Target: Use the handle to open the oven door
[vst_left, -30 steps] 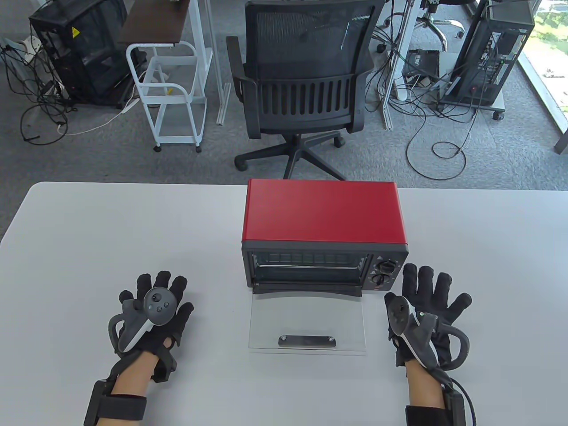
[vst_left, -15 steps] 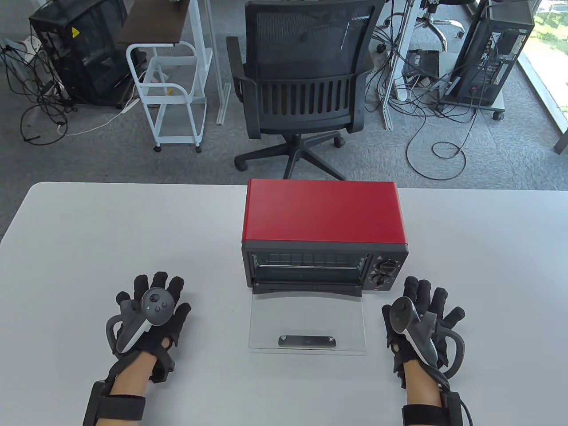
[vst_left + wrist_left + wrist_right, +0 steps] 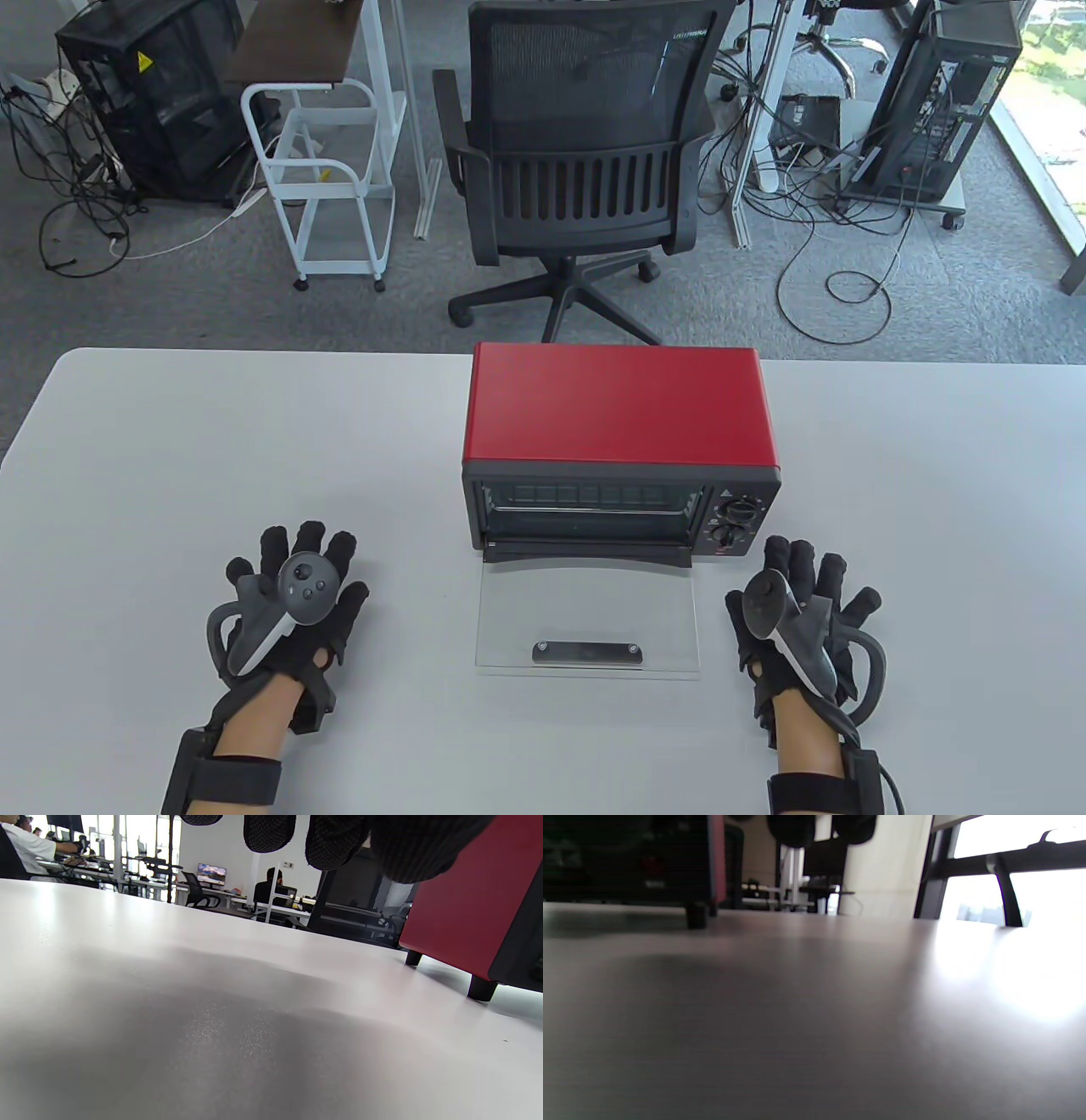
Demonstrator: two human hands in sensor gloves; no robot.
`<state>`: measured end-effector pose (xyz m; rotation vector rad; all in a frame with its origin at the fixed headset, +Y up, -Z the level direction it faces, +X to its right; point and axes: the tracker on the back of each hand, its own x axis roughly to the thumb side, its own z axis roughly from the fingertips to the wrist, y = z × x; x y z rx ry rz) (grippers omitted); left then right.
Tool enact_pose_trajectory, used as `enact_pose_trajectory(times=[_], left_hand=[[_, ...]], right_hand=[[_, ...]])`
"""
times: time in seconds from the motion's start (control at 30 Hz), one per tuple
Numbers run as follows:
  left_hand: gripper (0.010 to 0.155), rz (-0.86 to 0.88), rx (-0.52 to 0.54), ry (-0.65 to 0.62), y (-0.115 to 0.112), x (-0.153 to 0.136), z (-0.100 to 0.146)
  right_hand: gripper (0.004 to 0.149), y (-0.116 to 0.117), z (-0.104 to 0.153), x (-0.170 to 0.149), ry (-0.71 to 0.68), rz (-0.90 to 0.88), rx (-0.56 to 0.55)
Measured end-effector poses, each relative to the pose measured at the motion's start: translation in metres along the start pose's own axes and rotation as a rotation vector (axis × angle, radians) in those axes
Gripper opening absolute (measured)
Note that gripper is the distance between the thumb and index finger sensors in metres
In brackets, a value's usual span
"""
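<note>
Already the glass oven door (image 3: 588, 624) lies fully open, flat on the white table (image 3: 170, 441) in front of the red toaster oven (image 3: 619, 407), its dark handle (image 3: 586, 652) at the near edge. Both hands rest palm-down on the table, one on each side of the door, and neither touches it.

To the left, the left hand (image 3: 288, 607) has its fingers (image 3: 307, 536) spread wide and holds nothing — the door sits well to the right of those fingertips. In the left wrist view, gloved fingertips (image 3: 270, 832) hang over bare tabletop, with the oven's red side and black feet off to the right.

On the other side, the right hand (image 3: 802, 624) has its fingers (image 3: 802, 556) fanned but closer together, also holding nothing. Its fingertips lie just below the oven's two control knobs (image 3: 736, 522), and the door's right edge is just to the left of its thumb. The right wrist view is dim; only dark fingertips show at the top edge.
</note>
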<state>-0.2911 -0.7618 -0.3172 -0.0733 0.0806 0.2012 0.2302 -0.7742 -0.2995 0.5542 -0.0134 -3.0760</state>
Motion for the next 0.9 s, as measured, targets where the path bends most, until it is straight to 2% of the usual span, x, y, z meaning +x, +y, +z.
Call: enact_pose_trajectory(times=[0.9], left_hand=[[0.068, -0.005, -0.002, -0.004, -0.0012, -0.0006, -0.0005]], right_hand=[[0.074, 0.0043, 0.0002, 0.0014, -0.016, -0.004, 0.03]])
